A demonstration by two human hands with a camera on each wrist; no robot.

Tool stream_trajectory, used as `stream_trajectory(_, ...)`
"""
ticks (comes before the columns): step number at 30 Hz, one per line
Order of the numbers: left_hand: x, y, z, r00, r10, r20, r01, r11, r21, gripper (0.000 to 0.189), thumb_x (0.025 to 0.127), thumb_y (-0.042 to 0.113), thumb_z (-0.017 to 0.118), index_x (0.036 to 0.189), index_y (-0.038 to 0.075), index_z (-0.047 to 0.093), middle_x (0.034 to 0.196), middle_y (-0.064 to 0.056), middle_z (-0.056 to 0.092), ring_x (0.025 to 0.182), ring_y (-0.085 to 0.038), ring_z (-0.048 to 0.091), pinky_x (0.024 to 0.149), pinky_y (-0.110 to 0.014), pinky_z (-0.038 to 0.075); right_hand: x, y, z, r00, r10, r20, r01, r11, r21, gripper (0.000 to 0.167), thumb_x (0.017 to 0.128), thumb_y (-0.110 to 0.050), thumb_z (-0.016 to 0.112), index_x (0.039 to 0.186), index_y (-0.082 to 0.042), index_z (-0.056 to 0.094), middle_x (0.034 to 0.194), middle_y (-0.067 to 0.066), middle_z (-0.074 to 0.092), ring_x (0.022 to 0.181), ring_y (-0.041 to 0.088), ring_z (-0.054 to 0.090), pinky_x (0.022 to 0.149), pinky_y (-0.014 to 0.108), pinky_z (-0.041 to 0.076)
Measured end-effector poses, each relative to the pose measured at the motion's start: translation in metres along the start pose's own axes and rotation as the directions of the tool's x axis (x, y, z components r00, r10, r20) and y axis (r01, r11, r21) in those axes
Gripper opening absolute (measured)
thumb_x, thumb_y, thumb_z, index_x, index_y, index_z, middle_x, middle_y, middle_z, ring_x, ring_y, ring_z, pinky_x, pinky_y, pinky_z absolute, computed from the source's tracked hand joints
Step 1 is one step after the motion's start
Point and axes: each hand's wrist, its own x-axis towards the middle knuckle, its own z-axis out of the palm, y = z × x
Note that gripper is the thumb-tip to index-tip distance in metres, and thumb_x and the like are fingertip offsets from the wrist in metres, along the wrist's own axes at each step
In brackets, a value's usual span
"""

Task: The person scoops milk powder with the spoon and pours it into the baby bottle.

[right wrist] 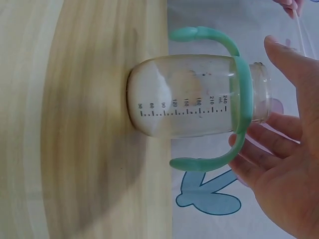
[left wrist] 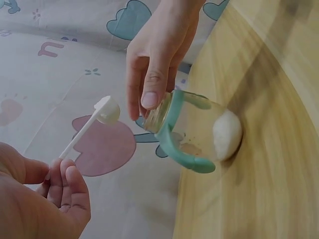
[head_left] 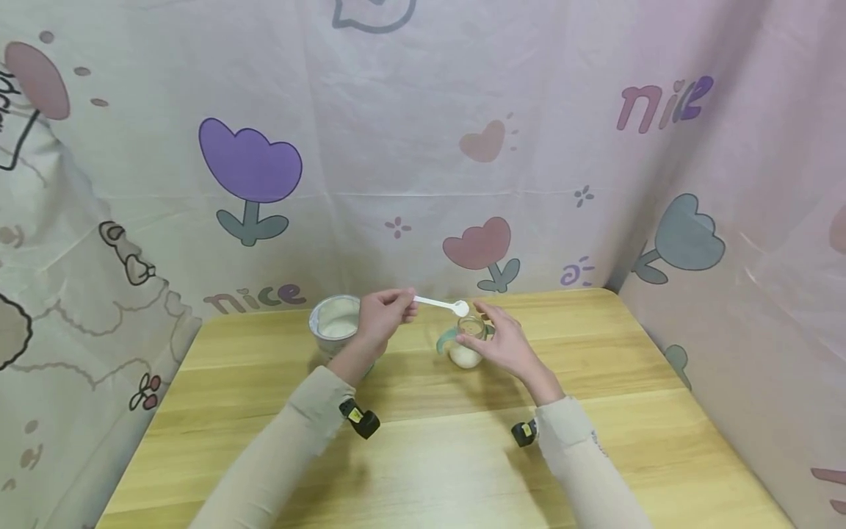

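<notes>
My left hand (head_left: 382, 320) pinches the thin handle of a white measuring scoop (left wrist: 106, 111), its bowl heaped with white powder. The scoop's bowl is held close to the mouth of a clear baby bottle (right wrist: 192, 117), apart from it. Green handles (right wrist: 242, 94) stick out on both sides of the bottle, and white powder (right wrist: 155, 89) lies in its bottom. The bottle stands upright on the table, uncapped. Around its neck my right hand (head_left: 505, 344) has its fingers curled; in the right wrist view the thumb appears a little off the glass.
An open tub (head_left: 325, 339) with a pale inside stands at the back left of the wooden table (head_left: 423, 470), partly behind my left hand. A printed cloth (head_left: 370, 162) hangs behind the table and along its sides.
</notes>
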Motion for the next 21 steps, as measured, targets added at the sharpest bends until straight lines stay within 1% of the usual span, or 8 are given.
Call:
stream_trajectory(2, -0.001, -0.002, 0.002, 1.000, -0.006, 0.005, 0.006, 1.000, 0.004, 0.029, 0.103, 0.014, 0.069, 0.121, -0.009, 0.072, 0.084, -0.001, 0.074, 0.076, -0.012, 0.072, 0.077, -0.024, 0.064, -0.001, 0.001, 0.001, 1.000, 0.003, 0.007, -0.003, 1.000, -0.002, 0.088, 0.088, -0.043, 0.085, 0.156, -0.003, 0.046, 0.149, 0.022, 0.059, 0.135, 0.044, 0.057, 0.119, 0.064, 0.039)
stream_trajectory(6, 0.000, -0.008, 0.007, 1.000, -0.011, 0.012, 0.011, 1.000, 0.017, 0.030, 0.104, 0.015, 0.069, 0.122, -0.009, 0.072, 0.085, -0.002, 0.074, 0.078, -0.013, 0.072, 0.078, -0.025, 0.064, -0.002, 0.001, 0.002, 1.000, 0.018, 0.018, -0.018, 1.000, 0.002, 0.088, 0.088, -0.042, 0.086, 0.155, -0.001, 0.047, 0.151, 0.023, 0.058, 0.141, 0.045, 0.053, 0.120, 0.063, 0.040)
stream_trajectory(13, 0.004, -0.021, 0.016, 1.000, 0.005, 0.012, -0.005, 0.999, 0.039, 0.028, 0.103, 0.015, 0.070, 0.119, -0.007, 0.073, 0.087, -0.005, 0.076, 0.078, -0.014, 0.073, 0.086, -0.035, 0.066, -0.005, 0.006, 0.003, 0.999, 0.045, 0.025, -0.045, 0.999, -0.019, 0.084, 0.089, -0.042, 0.084, 0.153, -0.001, 0.049, 0.153, 0.024, 0.055, 0.142, 0.046, 0.052, 0.121, 0.064, 0.038)
stream_trajectory(16, 0.004, -0.025, 0.018, 1.000, 0.017, 0.012, -0.018, 0.999, 0.046, 0.026, 0.103, 0.015, 0.070, 0.117, -0.007, 0.074, 0.086, -0.004, 0.076, 0.076, -0.013, 0.072, 0.082, -0.031, 0.066, -0.005, 0.008, 0.005, 0.998, 0.050, 0.029, -0.050, 0.999, -0.018, 0.084, 0.090, -0.042, 0.083, 0.154, -0.001, 0.049, 0.153, 0.026, 0.055, 0.142, 0.046, 0.052, 0.121, 0.062, 0.039)
stream_trajectory(19, 0.004, -0.025, 0.020, 1.000, 0.028, 0.012, -0.029, 0.998, 0.053, 0.025, 0.103, 0.015, 0.070, 0.115, -0.007, 0.075, 0.085, -0.004, 0.076, 0.079, -0.016, 0.074, 0.076, -0.024, 0.064, -0.005, 0.010, 0.006, 0.999, 0.041, 0.027, -0.041, 0.999, -0.017, 0.082, 0.090, -0.041, 0.083, 0.153, 0.000, 0.050, 0.149, 0.026, 0.058, 0.138, 0.045, 0.056, 0.118, 0.061, 0.043)
stream_trajectory(21, 0.003, -0.025, 0.020, 0.999, 0.034, 0.012, -0.034, 0.998, 0.056, 0.026, 0.103, 0.015, 0.070, 0.115, -0.007, 0.075, 0.088, -0.007, 0.077, 0.080, -0.016, 0.074, 0.074, -0.021, 0.063, -0.005, 0.011, 0.007, 0.999, 0.035, 0.022, -0.035, 0.999, -0.012, 0.079, 0.090, -0.041, 0.084, 0.151, 0.000, 0.052, 0.147, 0.025, 0.061, 0.136, 0.043, 0.059, 0.117, 0.059, 0.046)
